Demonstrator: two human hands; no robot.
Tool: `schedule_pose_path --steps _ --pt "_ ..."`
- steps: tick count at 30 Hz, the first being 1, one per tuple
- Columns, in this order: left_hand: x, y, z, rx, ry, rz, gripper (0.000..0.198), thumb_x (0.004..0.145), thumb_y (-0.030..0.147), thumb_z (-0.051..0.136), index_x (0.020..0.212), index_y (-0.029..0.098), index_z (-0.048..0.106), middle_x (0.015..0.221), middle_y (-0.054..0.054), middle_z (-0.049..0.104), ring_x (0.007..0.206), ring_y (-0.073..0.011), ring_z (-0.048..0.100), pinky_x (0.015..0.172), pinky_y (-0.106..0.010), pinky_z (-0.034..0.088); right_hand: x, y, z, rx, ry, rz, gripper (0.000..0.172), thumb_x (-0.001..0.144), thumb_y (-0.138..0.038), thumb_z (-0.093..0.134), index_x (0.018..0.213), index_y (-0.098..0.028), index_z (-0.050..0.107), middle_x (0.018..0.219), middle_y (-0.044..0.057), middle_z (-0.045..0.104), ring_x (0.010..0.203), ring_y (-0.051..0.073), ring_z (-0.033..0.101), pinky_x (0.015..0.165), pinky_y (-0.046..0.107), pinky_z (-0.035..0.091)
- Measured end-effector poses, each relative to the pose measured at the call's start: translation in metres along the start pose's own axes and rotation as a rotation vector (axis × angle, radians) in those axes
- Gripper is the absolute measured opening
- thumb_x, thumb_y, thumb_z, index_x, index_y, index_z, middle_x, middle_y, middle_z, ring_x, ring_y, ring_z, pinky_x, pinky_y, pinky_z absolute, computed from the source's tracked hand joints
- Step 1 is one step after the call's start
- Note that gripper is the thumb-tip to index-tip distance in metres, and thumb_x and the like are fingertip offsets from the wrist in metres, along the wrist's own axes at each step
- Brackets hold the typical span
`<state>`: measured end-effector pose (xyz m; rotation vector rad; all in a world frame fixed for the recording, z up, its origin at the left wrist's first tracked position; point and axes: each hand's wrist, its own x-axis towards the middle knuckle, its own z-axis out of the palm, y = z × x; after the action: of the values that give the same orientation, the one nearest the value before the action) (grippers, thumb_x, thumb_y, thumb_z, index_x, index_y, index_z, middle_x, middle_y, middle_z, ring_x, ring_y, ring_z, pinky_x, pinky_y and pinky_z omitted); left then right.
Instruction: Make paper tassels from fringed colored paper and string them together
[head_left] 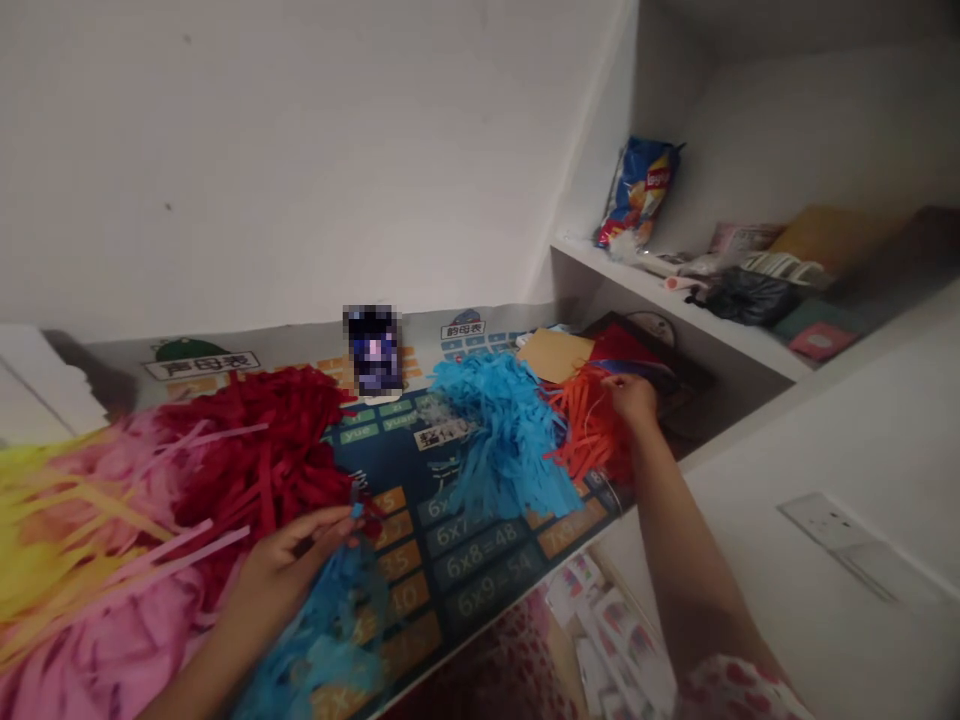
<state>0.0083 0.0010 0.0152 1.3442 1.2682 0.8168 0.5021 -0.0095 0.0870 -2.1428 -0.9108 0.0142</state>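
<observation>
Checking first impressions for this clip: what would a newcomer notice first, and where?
Heaps of shredded paper fringe stand out: dark red and pink at left, sky-blue mid-desk, and orange-red beneath the right hand. The left hand holds a blue fringe bunch at the bottom. A blue foil crisp bag sits on the white shelf, upper right.

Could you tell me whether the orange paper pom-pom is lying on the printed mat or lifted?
Lying on it: the orange paper pom-pom spreads over the printed mat, under the right hand.
</observation>
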Motion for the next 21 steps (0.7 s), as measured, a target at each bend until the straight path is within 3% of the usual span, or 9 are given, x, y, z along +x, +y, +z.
schedule_pose_path --steps 3,4,6,8,10,14,17,21 --pt "-0.007 0.006 0.007 -0.266 -0.026 -0.149 0.050 0.057 0.052 0.083 0.091 0.017 0.072 0.079 -0.005 0.075 0.064 -0.0171 0.068 0.059 -0.024 0.053 -0.053 -0.025 0.010 0.194 -0.109 -0.069 0.026 0.083 -0.040 0.059 0.080 -0.014 0.064 0.072 0.007 0.069 0.068 0.017 0.065 0.060 0.025 0.046" --pt "-0.010 0.009 0.010 -0.361 -0.048 -0.176 0.049 0.054 0.049 0.086 0.087 0.015 0.072 0.072 -0.004 0.074 0.060 -0.0157 0.066 0.057 -0.023 0.052 -0.079 -0.037 0.018 0.289 -0.200 -0.096 0.028 0.083 -0.044 0.058 0.084 -0.016 0.064 0.077 0.006 0.070 0.068 0.016 0.065 0.059 0.024 0.047" --pt "-0.013 0.013 0.014 -0.510 -0.098 -0.210 0.046 0.052 0.043 0.089 0.082 0.014 0.070 0.068 -0.003 0.072 0.054 -0.0128 0.064 0.053 -0.021 0.050 -0.135 -0.064 0.036 0.560 -0.514 -0.142 0.028 0.078 -0.046 0.063 0.081 -0.018 0.063 0.074 0.004 0.069 0.063 0.015 0.064 0.057 0.023 0.047" --pt "-0.014 0.015 0.015 -0.622 -0.100 -0.233 0.044 0.051 0.037 0.090 0.081 0.014 0.068 0.073 -0.004 0.073 0.058 -0.0120 0.065 0.053 -0.019 0.050 -0.188 -0.093 0.052 0.586 -0.754 -0.201 0.025 0.079 -0.043 0.063 0.073 -0.019 0.063 0.059 0.000 0.063 0.052 0.013 0.058 0.052 0.022 0.044" --pt "-0.015 0.014 0.012 -0.678 -0.086 -0.229 0.041 0.053 0.035 0.090 0.080 0.014 0.068 0.071 -0.003 0.072 0.058 -0.0114 0.065 0.053 -0.019 0.050 -0.228 -0.118 0.065 0.536 -0.873 -0.303 0.026 0.081 -0.041 0.060 0.068 -0.019 0.064 0.052 -0.002 0.058 0.047 0.012 0.053 0.047 0.021 0.039" --pt "-0.017 0.015 0.006 -0.752 -0.061 -0.208 0.039 0.054 0.033 0.089 0.077 0.014 0.065 0.062 0.000 0.068 0.054 -0.0105 0.063 0.052 -0.018 0.049 -0.265 -0.145 0.086 0.501 -0.793 -0.444 0.028 0.081 -0.041 0.058 0.065 -0.020 0.067 0.054 -0.001 0.061 0.051 0.013 0.054 0.048 0.022 0.037" --pt "-0.018 0.018 0.005 -0.766 -0.079 -0.207 0.036 0.057 0.031 0.088 0.077 0.013 0.065 0.062 -0.001 0.068 0.053 -0.0101 0.063 0.051 -0.019 0.049 -0.269 -0.148 0.095 0.497 -0.731 -0.423 0.029 0.083 -0.041 0.057 0.065 -0.020 0.067 0.056 -0.001 0.063 0.052 0.013 0.056 0.050 0.022 0.038" --pt "-0.018 0.017 0.006 -0.803 -0.100 -0.204 0.037 0.055 0.028 0.089 0.078 0.012 0.065 0.064 -0.002 0.070 0.056 -0.0111 0.064 0.055 -0.020 0.050 -0.270 -0.149 0.098 0.475 -0.761 -0.413 0.028 0.085 -0.040 0.058 0.070 -0.020 0.070 0.063 0.001 0.068 0.057 0.015 0.060 0.053 0.024 0.040"
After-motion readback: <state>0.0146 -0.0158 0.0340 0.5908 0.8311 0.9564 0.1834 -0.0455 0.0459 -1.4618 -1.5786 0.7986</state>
